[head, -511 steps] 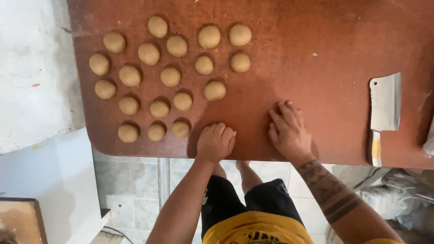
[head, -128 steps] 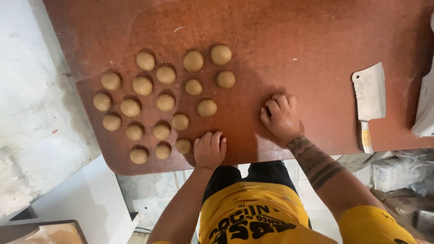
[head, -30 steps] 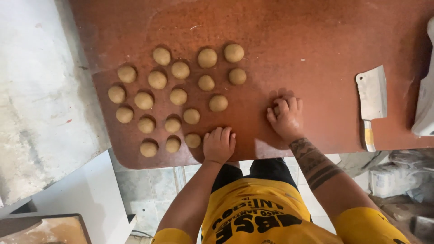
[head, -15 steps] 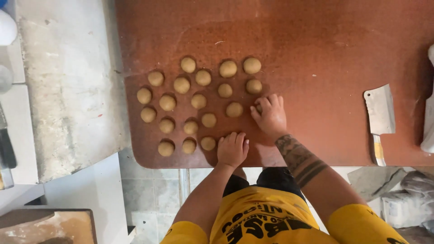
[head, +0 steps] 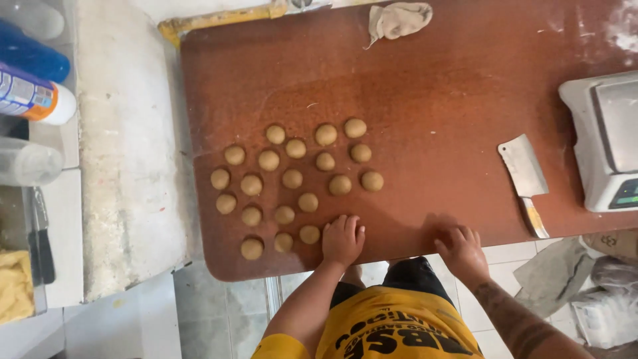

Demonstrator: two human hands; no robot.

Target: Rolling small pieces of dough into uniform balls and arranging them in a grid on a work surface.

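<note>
Several round tan dough balls (head: 292,178) lie in loose rows on the brown table (head: 432,100). My left hand (head: 342,239) rests palm down and cupped on the table near its front edge, right beside the nearest dough ball (head: 309,234); whatever is under the palm is hidden. My right hand (head: 462,249) lies palm down at the front edge, fingers slightly apart, well to the right of the balls and nothing visible in it.
A cleaver (head: 525,176) lies right of my right hand, and a white scale (head: 605,139) stands at the right edge. A crumpled cloth (head: 399,18) lies at the far edge. A white counter (head: 123,166) with bottles (head: 30,93) runs along the left.
My right hand has moved from beside the dough balls to the right along the front edge. The left hand stays by the nearest balls. The view has shifted and takes in more of the table.
</note>
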